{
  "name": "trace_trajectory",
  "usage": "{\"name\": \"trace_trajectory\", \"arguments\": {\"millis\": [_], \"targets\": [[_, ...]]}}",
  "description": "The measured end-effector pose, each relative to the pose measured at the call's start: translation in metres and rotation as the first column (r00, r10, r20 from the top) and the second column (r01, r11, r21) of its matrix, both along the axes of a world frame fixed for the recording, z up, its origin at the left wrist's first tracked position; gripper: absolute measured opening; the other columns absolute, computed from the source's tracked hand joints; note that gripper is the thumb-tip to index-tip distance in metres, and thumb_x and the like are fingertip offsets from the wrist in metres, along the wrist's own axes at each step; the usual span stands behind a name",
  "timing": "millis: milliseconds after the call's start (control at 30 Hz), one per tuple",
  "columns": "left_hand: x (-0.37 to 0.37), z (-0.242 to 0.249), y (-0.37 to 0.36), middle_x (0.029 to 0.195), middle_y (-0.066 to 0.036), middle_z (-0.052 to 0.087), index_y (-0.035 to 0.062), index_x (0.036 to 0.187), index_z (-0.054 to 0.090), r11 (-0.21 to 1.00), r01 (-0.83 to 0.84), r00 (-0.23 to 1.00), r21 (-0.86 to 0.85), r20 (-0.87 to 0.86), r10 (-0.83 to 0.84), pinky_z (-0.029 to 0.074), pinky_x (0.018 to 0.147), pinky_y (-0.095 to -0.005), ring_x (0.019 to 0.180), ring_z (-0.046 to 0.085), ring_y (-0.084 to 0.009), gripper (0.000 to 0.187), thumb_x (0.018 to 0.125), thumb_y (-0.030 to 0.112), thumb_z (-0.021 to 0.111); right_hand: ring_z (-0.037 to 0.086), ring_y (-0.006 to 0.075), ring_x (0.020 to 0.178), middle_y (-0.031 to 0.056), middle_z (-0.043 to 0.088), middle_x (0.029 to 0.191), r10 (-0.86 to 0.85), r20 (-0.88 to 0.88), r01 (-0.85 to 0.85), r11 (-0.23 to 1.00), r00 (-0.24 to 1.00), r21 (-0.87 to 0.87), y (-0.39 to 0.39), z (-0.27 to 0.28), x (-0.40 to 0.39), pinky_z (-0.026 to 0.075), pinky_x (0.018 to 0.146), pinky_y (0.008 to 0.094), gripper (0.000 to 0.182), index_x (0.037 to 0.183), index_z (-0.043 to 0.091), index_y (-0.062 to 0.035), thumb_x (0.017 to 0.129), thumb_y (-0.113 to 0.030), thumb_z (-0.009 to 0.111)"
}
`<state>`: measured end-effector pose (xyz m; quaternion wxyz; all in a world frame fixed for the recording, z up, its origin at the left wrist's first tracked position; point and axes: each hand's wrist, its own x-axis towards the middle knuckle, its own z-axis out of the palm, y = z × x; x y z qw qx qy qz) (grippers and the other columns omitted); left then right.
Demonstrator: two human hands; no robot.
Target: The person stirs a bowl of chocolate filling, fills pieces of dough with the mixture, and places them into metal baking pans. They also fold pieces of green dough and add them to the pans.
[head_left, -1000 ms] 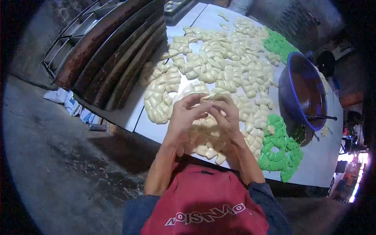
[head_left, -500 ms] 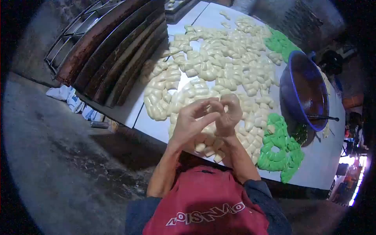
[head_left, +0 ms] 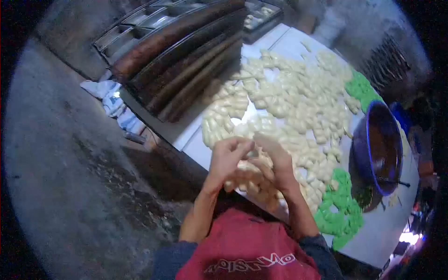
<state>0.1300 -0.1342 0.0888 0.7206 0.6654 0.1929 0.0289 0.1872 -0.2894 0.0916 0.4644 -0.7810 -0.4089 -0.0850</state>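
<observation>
While the left hand (head_left: 226,161) and right hand (head_left: 280,162) hovered together, half-curled — any grip impossible to tell — pale dough pieces (head_left: 305,112) lay beneath and beyond them, neither hand clearly nearer.

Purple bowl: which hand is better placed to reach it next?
Probably the right hand: it is nearer the purple bowl, toward the right of the table. The left hand is farther; both are over pale pieces.
</observation>
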Motion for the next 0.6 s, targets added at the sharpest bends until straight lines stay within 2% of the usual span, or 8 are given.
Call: {"name": "trace_trajectory", "arguments": {"millis": [33,167,233,333,433,500,567,600], "targets": [[-0.001,-0.007,0.009,0.086,-0.006,0.069,-0.0054,0.098,0.067,0.997,-0.017,0.996,-0.075,0.083,0.023,0.054,0.068,-0.0248,0.075,0.065,-0.0117,0.024,0.093,0.017,0.061,0.068,0.0275,0.087,0.0171,0.065,0.108,0.107,0.206,-0.092,0.992,0.973,-0.082,0.003,0.005,0.001,0.055,0.073,0.0333,0.033,0.114,0.062,-0.0066,0.082,-0.005,0.067],[0.0,0.012,0.051,0.096,-0.013,0.067,-0.0071,0.106,0.064,0.995,0.006,0.992,-0.103,0.127,0.007,0.058,0.068,-0.0308,0.083,0.065,-0.0156,0.038,0.101,0.027,0.047,0.068,0.0296,0.088,0.0156,0.066,0.106,0.169,0.261,-0.169,0.985,0.95,-0.025,0.046,0.035,0.011,0.056,0.072,0.0327,0.034,0.109,0.063,-0.006,0.076,-0.004,0.073],[-0.006,0.051,0.079,0.109,-0.014,0.062,-0.0052,0.131,0.047,0.995,0.011,0.971,-0.101,0.239,0.013,0.059,0.069,-0.033,0.084,0.066,-0.0189,0.057,0.101,0.042,0.041,0.068,0.0278,0.087,0.0143,0.068,0.1,0.223,0.132,-0.224,0.975,0.966,-0.007,0.073,0.067,0.016,0.056,0.072,0.0325,0.03,0.103,0.065,-0.0047,0.075,-0.005,0.076],[-0.025,0.083,0.133,0.101,-0.009,0.066,0.0027,0.143,0.035,0.99,-0.01,0.914,-0.144,0.399,0.067,0.052,0.069,-0.0238,0.079,0.065,-0.0133,0.058,0.1,0.039,0.047,0.068,0.0185,0.079,0.0118,0.069,0.094,0.232,0.002,-0.23,0.963,0.973,0.14,0.126,0.111,0.033,0.053,0.067,0.0283,0.028,0.101,0.065,-0.0029,0.076,-0.008,0.077],[-0.053,0.118,0.183,0.088,-0.013,0.07,-0.0019,0.133,0.046,0.983,-0.185,0.899,-0.017,0.401,0.176,0.054,0.067,-0.025,0.076,0.068,-0.0153,0.05,0.095,0.026,0.06,0.066,0.0126,0.078,0.0107,0.069,0.091,0.242,-0.097,-0.194,0.916,0.965,0.352,0.195,0.158,0.051,0.052,0.065,0.0263,0.024,0.102,0.063,-0.0002,0.083,-0.01,0.072],[-0.064,0.129,0.213,0.088,-0.013,0.07,-0.0027,0.125,0.054,0.949,-0.316,0.814,-0.001,0.513,0.272,0.056,0.061,-0.0246,0.074,0.068,-0.0149,0.04,0.092,0.019,0.063,0.064,0.0099,0.076,0.0092,0.069,0.087,0.385,-0.139,-0.223,0.753,0.912,0.62,0.254,0.196,0.057,0.051,0.062,0.0245,0.02,0.101,0.062,-0.0006,0.085,-0.01,0.07],[-0.065,0.133,0.234,0.087,-0.014,0.069,-0.0016,0.118,0.058,0.898,-0.437,0.727,-0.044,0.57,0.382,0.055,0.057,-0.0231,0.068,0.066,-0.014,0.033,0.092,0.017,0.063,0.065,0.0134,0.073,0.0109,0.068,0.081,0.416,-0.038,-0.284,0.682,0.908,0.674,0.306,0.217,0.071,0.05,0.061,0.0258,0.018,0.096,0.062,0.0008,0.086,-0.013,0.069],[-0.066,0.138,0.252,0.086,-0.013,0.069,-0.0014,0.117,0.058,0.883,-0.467,0.709,-0.046,0.578,0.404,0.055,0.058,-0.0232,0.068,0.066,-0.0139,0.032,0.092,0.017,0.063,0.066,0.0189,0.071,0.0134,0.068,0.079,0.309,0.055,-0.283,0.767,0.949,0.575,0.332,0.224,0.08,0.051,0.061,0.0288,0.02,0.094,0.062,0.0019,0.086,-0.016,0.068]]}}
